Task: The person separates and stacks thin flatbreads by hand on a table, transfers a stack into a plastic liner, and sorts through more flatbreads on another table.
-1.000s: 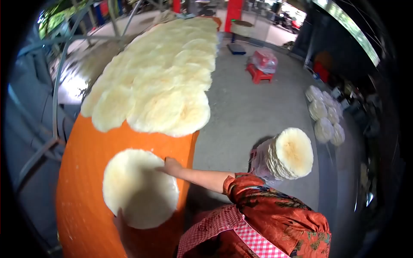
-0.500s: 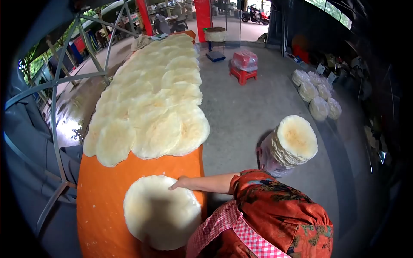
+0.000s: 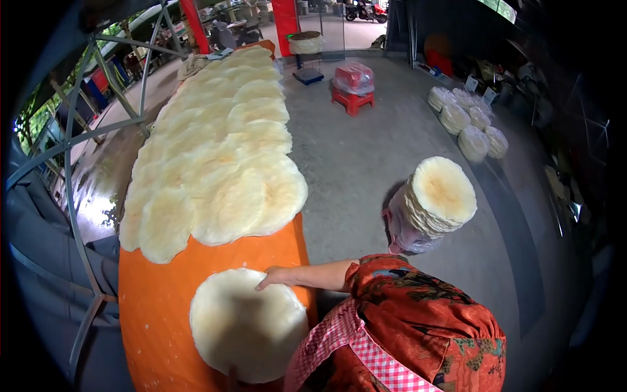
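Observation:
A pale round flat sheet lies on the near end of a long orange-covered table. My right hand reaches across from the lower right and holds the sheet's far right rim, fingers on top. My left hand is hidden, possibly beneath the sheet's near edge. My red patterned sleeve and checked apron fill the lower right. Beyond the sheet, several similar sheets overlap in rows that cover the table to its far end.
A tall stack of round sheets stands on the concrete floor to my right. Bagged stacks line the right side. A red stool with a wrapped bundle and a scale stand farther off. Metal frame bars run along the left.
The view has swung right and up the table. The sheet now sits nearer the table's right edge with my right hand still at its rim. The dark hand shape beneath it no longer shows.

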Demonstrator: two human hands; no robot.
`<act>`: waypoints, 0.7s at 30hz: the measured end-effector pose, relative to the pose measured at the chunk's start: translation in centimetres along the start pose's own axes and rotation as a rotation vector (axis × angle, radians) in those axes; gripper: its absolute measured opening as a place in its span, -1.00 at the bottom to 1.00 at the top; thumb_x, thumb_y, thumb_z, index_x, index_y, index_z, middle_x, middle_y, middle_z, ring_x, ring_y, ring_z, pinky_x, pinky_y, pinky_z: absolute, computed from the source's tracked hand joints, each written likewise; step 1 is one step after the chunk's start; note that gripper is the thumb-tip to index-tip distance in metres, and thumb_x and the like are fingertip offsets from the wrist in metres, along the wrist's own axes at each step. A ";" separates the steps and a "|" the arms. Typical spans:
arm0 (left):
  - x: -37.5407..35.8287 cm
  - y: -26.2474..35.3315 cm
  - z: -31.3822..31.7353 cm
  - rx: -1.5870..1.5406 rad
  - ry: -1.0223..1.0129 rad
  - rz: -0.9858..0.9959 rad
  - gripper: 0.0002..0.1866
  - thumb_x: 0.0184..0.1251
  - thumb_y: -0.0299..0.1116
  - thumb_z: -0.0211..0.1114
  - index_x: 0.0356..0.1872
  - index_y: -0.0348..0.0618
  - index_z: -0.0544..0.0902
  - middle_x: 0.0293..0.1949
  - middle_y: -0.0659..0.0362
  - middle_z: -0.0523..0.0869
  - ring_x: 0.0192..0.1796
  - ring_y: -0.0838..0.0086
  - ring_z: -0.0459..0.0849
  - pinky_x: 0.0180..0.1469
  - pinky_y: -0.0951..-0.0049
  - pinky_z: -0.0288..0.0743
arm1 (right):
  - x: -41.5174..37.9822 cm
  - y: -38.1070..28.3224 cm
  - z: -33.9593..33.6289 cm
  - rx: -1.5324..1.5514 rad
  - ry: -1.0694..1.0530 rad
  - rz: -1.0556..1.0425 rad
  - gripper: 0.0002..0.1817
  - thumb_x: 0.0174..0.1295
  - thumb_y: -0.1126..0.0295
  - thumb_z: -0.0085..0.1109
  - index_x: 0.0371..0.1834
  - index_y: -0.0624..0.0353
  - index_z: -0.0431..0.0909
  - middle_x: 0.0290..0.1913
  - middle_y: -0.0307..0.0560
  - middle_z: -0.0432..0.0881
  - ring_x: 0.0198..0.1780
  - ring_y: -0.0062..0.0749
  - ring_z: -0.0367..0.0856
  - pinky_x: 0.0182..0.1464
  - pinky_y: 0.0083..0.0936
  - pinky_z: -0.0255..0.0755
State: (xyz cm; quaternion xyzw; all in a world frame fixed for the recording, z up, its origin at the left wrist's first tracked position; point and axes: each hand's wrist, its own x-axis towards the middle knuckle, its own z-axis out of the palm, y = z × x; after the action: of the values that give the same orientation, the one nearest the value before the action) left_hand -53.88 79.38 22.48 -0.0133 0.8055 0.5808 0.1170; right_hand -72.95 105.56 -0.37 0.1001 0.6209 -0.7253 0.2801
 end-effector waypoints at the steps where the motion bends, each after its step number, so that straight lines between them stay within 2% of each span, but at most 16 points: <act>1: 0.1 -0.9 -0.3 -0.034 0.000 -0.039 -0.58 0.17 -0.14 0.38 -0.07 -0.21 0.57 -0.09 0.12 0.74 -0.06 0.35 0.68 0.11 0.33 0.46 | -0.1 0.0 0.0 -0.006 0.005 -0.004 -0.35 -0.04 0.21 0.46 0.07 0.45 0.53 0.06 0.16 0.59 0.10 -0.19 0.55 0.13 -0.37 0.41; 3: 0.2 -2.0 -0.7 -0.102 0.005 -0.117 -0.57 0.21 -0.08 0.33 -0.06 -0.19 0.55 -0.08 0.15 0.73 -0.05 0.35 0.65 0.13 0.32 0.43 | -0.3 -0.1 0.0 -0.016 0.014 -0.015 -0.34 -0.04 0.19 0.47 0.06 0.46 0.53 0.06 0.17 0.59 0.10 -0.18 0.55 0.14 -0.37 0.40; 9: 1.5 -1.8 0.6 -0.070 0.008 -0.107 -0.55 0.22 -0.09 0.32 -0.02 -0.19 0.52 -0.05 0.13 0.70 -0.03 0.33 0.64 0.13 0.30 0.44 | -1.1 -0.6 0.2 -0.114 0.128 0.000 -0.29 -0.10 0.18 0.50 0.06 0.47 0.52 0.08 0.21 0.57 0.11 -0.12 0.54 0.14 -0.33 0.39; 15: 2.0 -1.9 1.7 -0.066 0.017 -0.095 -0.53 0.23 -0.09 0.31 0.02 -0.20 0.50 -0.03 0.10 0.68 0.00 0.32 0.63 0.14 0.29 0.44 | -0.1 0.2 -0.3 -0.062 0.052 -0.007 -0.26 -0.14 0.15 0.52 0.05 0.48 0.52 0.08 0.23 0.57 0.12 -0.08 0.54 0.14 -0.31 0.39; 18: 2.0 -2.2 1.9 -0.070 0.009 -0.094 -0.52 0.24 -0.09 0.30 0.04 -0.21 0.49 -0.01 0.09 0.67 0.01 0.31 0.62 0.14 0.28 0.45 | 0.4 0.4 -0.3 -0.081 0.090 0.011 -0.29 -0.15 0.17 0.52 0.02 0.48 0.55 0.03 0.22 0.60 0.07 -0.08 0.57 0.11 -0.30 0.42; 21: 2.1 -2.2 2.0 -0.082 0.007 -0.089 -0.51 0.24 -0.10 0.30 0.06 -0.21 0.48 0.00 0.08 0.66 0.02 0.30 0.61 0.14 0.27 0.45 | -0.3 -0.2 -0.2 0.035 0.027 0.047 -0.33 -0.13 0.23 0.51 0.02 0.47 0.55 -0.01 0.18 0.63 0.03 -0.09 0.59 0.07 -0.29 0.45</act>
State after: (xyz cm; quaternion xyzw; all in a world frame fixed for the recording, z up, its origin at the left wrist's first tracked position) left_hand -55.21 80.78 19.41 -0.0558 0.7800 0.6075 0.1392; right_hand -72.88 105.83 -0.07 0.1294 0.6093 -0.7278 0.2871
